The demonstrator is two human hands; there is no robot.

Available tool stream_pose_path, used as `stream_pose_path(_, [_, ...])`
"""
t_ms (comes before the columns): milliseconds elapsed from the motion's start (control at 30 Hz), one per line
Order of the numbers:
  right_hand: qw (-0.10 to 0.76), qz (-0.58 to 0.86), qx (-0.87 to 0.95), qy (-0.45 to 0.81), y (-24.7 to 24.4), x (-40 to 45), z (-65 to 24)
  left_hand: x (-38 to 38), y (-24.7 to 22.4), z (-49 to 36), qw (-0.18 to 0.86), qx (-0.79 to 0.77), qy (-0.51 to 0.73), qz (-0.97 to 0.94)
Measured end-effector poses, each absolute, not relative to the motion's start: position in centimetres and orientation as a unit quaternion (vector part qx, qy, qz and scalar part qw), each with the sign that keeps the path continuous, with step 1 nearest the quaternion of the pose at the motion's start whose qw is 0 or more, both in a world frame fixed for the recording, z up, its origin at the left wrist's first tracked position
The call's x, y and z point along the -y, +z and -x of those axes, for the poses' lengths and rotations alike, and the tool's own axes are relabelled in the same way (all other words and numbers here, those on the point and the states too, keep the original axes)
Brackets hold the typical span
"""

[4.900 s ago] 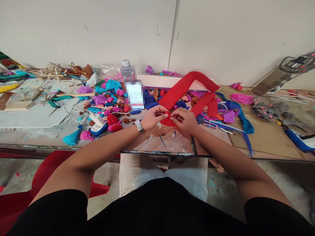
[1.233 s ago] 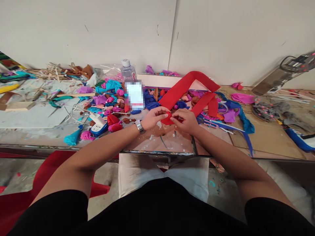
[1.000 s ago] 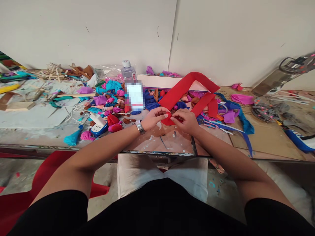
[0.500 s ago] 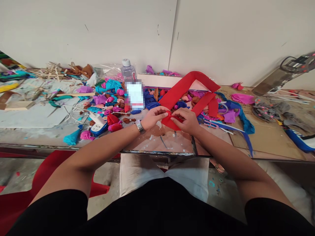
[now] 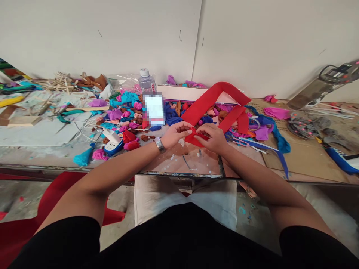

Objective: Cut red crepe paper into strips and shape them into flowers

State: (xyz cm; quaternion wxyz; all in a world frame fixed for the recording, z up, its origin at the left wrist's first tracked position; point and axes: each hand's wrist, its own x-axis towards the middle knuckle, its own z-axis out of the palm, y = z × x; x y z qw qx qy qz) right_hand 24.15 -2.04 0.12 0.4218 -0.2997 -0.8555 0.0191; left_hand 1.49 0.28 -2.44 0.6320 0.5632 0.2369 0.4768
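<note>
A long red cloth strip (image 5: 202, 100) lies folded in an arch over the heap of coloured cloth pieces, and its near end is gathered between my hands. My left hand (image 5: 176, 135), with a metal watch (image 5: 159, 145) on the wrist, pinches the gathered red cloth from the left. From the right, my right hand (image 5: 211, 136) grips the same cloth between thumb and fingers. The fingertips are close together there and partly hide the small bunched part. Below the hands, the loose end of the strip hangs just over the table.
A phone (image 5: 155, 110) leans against a plastic bottle (image 5: 147, 81). To the left are a power strip (image 5: 112, 144), rolled cloth flowers (image 5: 131, 141) and pliers (image 5: 65, 117). On the right lie scissors (image 5: 238, 141), a blue strip (image 5: 281, 158) and cardboard (image 5: 300, 160).
My fingers have shifted slightly on the gathered red cloth, and its loose end below them sits a little differently. Otherwise the hands stay in nearly the same place.
</note>
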Motion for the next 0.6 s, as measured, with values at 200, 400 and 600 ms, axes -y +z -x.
stream_pose_path(200, [0.433, 0.294, 0.852, -0.004, 0.28, 2.16, -24.13, -0.21, -2.4, -1.48, 0.629, -0.248, 0.475, -0.563])
stream_pose_path(400, [0.432, 0.298, 0.851, -0.011, 0.38, 2.28, -24.12, 0.02, -2.17, -1.57, 0.631, -0.246, 0.478, -0.56])
stream_pose_path(600, [0.426, 0.304, 0.852, 0.008, 0.37, 2.18, -24.19, 0.08, -2.15, -1.55, 0.621, -0.25, 0.483, -0.564])
